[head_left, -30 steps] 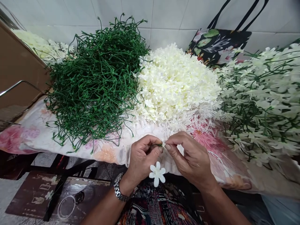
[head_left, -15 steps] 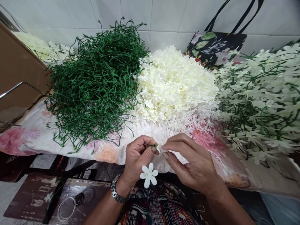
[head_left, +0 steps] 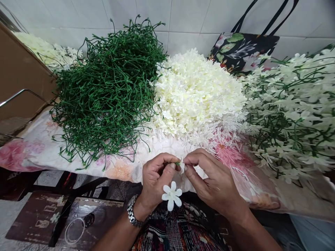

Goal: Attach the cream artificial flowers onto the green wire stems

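Observation:
My left hand (head_left: pixel 157 177) is closed, pinching a green plastic flower stem (head_left: pixel 177 163) between thumb and forefinger. Below that thumb hangs a white artificial flower (head_left: pixel 171 196) with its petals spread. My right hand (head_left: pixel 214 179) is closed too, its thumb and forefinger at a small white piece (head_left: pixel 182 162) against the stem's tip; too little of the piece shows to tell its kind. Beyond my hands lie a heap of green stems (head_left: pixel 110 90) on the left and a pile of loose cream-white blossoms (head_left: pixel 199 94) in the middle.
White thread-like stamens (head_left: pixel 217 134) lie along the blossom pile's front edge. Assembled white flower sprays (head_left: pixel 295 115) fill the right side. A cardboard box (head_left: pixel 23 73) stands at left, a floral bag (head_left: pixel 243 52) against the tiled wall. Flowered cloth (head_left: pixel 86 153) covers the table.
My right thumb and forefinger have closed in on the stem's tip. Both my left hand and the hanging white flower have shifted slightly right in the view.

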A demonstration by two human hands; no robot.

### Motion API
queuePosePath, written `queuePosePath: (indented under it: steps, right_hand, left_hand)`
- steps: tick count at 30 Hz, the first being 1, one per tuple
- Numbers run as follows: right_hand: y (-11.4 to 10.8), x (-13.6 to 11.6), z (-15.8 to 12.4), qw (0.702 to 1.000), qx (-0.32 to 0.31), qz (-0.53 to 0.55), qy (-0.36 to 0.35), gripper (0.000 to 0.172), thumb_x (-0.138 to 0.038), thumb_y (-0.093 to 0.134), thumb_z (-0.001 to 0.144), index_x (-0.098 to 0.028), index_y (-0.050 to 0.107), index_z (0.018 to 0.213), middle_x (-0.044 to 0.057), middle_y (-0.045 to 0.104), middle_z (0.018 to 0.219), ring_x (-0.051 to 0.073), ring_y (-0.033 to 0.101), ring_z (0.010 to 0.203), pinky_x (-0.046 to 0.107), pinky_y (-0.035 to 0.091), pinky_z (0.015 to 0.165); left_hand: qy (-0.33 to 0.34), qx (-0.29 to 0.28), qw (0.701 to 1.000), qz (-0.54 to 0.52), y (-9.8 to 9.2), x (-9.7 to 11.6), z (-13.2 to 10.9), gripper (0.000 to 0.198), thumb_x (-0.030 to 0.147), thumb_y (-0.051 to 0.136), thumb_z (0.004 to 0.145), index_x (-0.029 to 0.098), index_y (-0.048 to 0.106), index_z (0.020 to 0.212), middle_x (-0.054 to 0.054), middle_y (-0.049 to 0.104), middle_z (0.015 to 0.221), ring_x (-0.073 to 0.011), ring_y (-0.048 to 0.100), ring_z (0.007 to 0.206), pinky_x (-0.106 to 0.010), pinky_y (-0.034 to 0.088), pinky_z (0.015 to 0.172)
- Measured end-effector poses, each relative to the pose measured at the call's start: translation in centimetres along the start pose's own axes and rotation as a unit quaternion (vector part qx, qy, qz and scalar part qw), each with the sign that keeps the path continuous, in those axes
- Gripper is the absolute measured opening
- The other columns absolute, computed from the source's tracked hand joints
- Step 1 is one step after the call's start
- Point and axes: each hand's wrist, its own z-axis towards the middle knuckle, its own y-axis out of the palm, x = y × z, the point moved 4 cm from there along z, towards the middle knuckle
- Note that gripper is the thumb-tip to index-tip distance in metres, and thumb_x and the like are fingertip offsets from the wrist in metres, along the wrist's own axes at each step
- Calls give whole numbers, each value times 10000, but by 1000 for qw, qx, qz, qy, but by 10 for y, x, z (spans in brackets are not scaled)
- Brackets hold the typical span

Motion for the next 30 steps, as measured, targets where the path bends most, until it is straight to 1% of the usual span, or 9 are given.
queuePosePath:
  steps: [4,8,13,16,24,30]
  right_hand:
    - [-9,-1,0,1000,4,-2,5,109,-75,476,822,-176,516,820,5,551,704,107,536,646,229,453,579]
    - [-15,-5,3,1000,-14,-14,-2,120,-86,474,827,-180,545,806,9,574,705,106,554,643,228,455,569]
    - [-11,-5,5,997,-56,-49,-14,151,-97,446,838,-169,561,774,18,567,677,116,542,644,245,462,586]
    - [-9,-3,5,995,-71,-70,-16,153,-95,438,841,-166,555,773,25,563,680,125,534,651,259,460,594]
    - [-2,8,3,997,-76,-34,-1,125,-101,447,853,-164,518,771,15,571,679,110,548,629,237,451,567]
    - [1,16,1,997,-68,-35,-3,111,-92,458,837,-166,521,785,4,580,663,98,554,598,217,442,539]
  left_hand:
    - [-3,7,1000,3,-1,1,1,84,188,562,763,157,632,730,-7,644,590,-111,578,526,-190,430,481]
    - [26,9,998,52,0,3,0,101,177,547,771,163,633,720,-4,643,582,-108,573,516,-191,425,473]
    - [84,-1,989,124,3,8,2,140,128,522,769,168,635,697,8,653,576,-102,568,507,-186,427,470]
    - [106,-5,981,164,5,11,3,171,93,497,769,171,619,677,16,645,574,-97,561,506,-182,426,479]
    - [119,-16,965,233,8,7,3,191,56,455,768,163,583,675,23,599,562,-87,535,501,-178,398,492]
    - [116,-18,954,275,10,3,5,189,53,443,762,148,584,681,7,581,554,-97,531,506,-190,393,501]
